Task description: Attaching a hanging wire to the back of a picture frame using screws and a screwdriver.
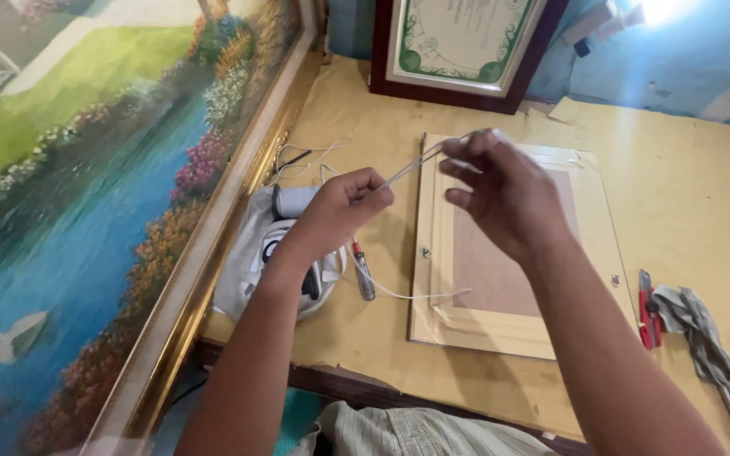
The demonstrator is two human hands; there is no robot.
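White cord (411, 166) is pinched taut between left hand (344, 207) and right hand (500, 190), twelve o'clock of picture frame back (500, 329); best keep tension even.

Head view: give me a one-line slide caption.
Left hand and right hand stretch a white cord above a pale frame lying face-down on the table.

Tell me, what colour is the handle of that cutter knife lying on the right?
Red, seen in the head view: the cutter knife lies beside a grey rag.

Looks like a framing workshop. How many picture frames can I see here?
3: a big gilt landscape painting at left, a dark-framed certificate against the wall, a pale frame face-down under the hands.
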